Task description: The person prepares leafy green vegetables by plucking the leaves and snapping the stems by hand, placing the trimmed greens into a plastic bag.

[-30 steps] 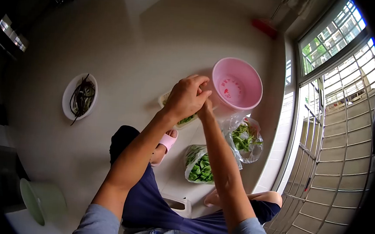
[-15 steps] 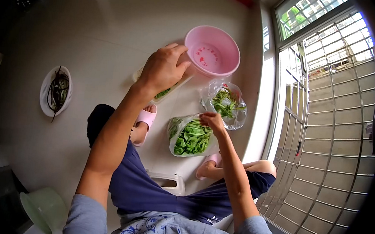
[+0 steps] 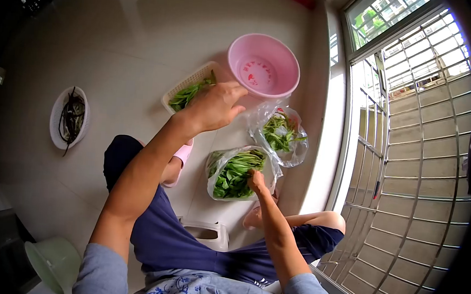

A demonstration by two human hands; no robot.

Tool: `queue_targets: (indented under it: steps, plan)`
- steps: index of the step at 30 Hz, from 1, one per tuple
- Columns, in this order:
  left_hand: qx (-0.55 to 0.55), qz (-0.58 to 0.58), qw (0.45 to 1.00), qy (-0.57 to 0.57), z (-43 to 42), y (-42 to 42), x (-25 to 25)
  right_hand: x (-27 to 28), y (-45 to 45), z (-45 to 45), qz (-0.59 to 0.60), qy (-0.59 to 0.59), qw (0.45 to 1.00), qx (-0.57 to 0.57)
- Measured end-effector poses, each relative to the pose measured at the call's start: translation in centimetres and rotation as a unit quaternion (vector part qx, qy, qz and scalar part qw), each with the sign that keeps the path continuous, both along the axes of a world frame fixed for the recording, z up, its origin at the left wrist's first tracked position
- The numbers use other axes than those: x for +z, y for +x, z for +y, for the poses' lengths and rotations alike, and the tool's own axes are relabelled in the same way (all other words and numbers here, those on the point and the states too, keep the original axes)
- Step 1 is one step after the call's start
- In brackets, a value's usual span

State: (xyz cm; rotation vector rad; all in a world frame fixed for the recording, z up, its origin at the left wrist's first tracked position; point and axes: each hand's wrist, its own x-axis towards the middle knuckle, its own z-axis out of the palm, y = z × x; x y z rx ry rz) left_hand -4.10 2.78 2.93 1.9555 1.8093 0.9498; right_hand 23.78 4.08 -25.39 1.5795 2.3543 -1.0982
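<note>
A clear plastic bag (image 3: 273,174) full of leafy greens (image 3: 233,174) sits on the floor between my feet. My right hand (image 3: 255,181) is at the right side of these greens, its fingers curled closed on some leaves. My left hand (image 3: 214,106) hangs in the air in front of a cream basket (image 3: 175,86), holding nothing, with the thumb apart from the fingers. Some greens lie in that basket, partly hidden behind the hand. Just beyond the first bag is a second clear bag (image 3: 298,157) with loose stems and leaves (image 3: 281,131).
A pink basin (image 3: 286,52) with red print inside stands beyond the bags. At the far left is a white basket (image 3: 56,129) of long dark pods or stems. A pale green basin (image 3: 55,265) sits at lower left. The barred window (image 3: 409,159) runs along the right.
My left hand has moved right and towards me, uncovering more of the cream basket. My right hand has come down from the bag's rim into the greens and closed.
</note>
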Motion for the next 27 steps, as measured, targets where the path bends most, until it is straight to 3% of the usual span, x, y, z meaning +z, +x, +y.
queue_targets:
  steps: [6,10,11,13,15,20,23,25,27]
  plan:
    - [-0.012,0.037,0.999,-0.022,-0.2,-0.5,-0.6,0.8,0.3,-1.2,-0.006,0.088,0.994,0.061]
    - [-0.021,0.048,0.998,-0.032,0.0,-0.3,-0.7,2.5,-0.2,1.3,0.009,0.068,0.994,0.084]
    - [-0.024,0.046,0.998,-0.029,0.0,-0.1,-0.6,6.0,-0.5,2.8,0.055,-0.006,0.988,0.147]
    - [-0.033,0.075,0.993,-0.088,0.1,0.2,-0.5,10.1,-1.1,3.8,0.096,-0.155,0.98,0.078]
    - [-0.042,0.07,0.992,-0.096,0.2,0.6,-0.2,14.2,-1.3,4.6,0.122,-0.232,0.963,0.069]
    - [-0.094,0.036,0.991,-0.09,0.1,1.5,-1.0,22.1,-1.2,4.6,0.293,-0.317,0.902,-0.023]
    - [-0.164,-0.002,0.971,-0.173,-0.1,2.0,-0.8,24.2,-1.3,4.2,0.378,-0.332,0.862,-0.067]
    - [-0.232,-0.052,0.911,-0.336,-0.6,2.6,-0.3,24.8,-1.7,4.0,0.428,-0.343,0.83,-0.099]
    - [-0.234,-0.103,0.879,-0.403,-1.2,4.1,-0.4,25.0,-2.2,3.6,0.472,-0.347,0.793,-0.167]
